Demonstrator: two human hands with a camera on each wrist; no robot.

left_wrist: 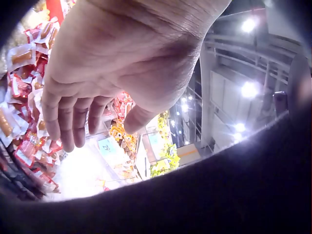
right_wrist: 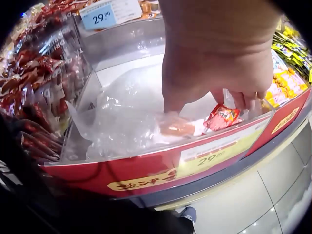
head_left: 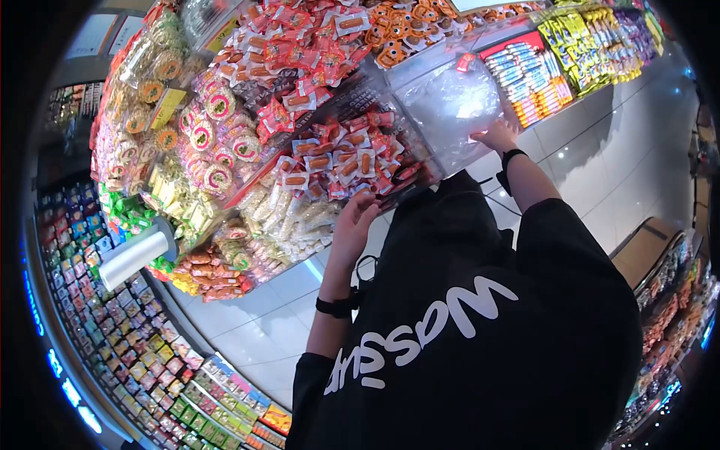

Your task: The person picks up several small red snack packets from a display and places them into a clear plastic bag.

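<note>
My right hand (head_left: 498, 137) reaches over the front edge of a clear-walled bin (right_wrist: 234, 135). Inside, a crumpled clear plastic bag (right_wrist: 127, 117) spreads over the white bottom. Below my right hand (right_wrist: 217, 73) lies a small snack packet (right_wrist: 222, 118), with a red wrapper and a brown piece showing; the fingertips are partly hidden behind it, so I cannot tell whether they grip it. My left hand (head_left: 355, 225) is at the front edge of the neighbouring bin, near red-and-clear sausage-like snack packets (head_left: 349, 157). In the left wrist view the left hand's fingers (left_wrist: 80, 122) are loosely bent, holding nothing.
Blue and orange snack sticks (head_left: 529, 79) and yellow packets (head_left: 577, 37) fill bins on the right. Round wrapped sweets (head_left: 217, 142) pile up at left, near a plastic bag roll (head_left: 135, 255). A price label (right_wrist: 207, 158) hangs on the bin front. Tiled floor (head_left: 592, 165) lies below.
</note>
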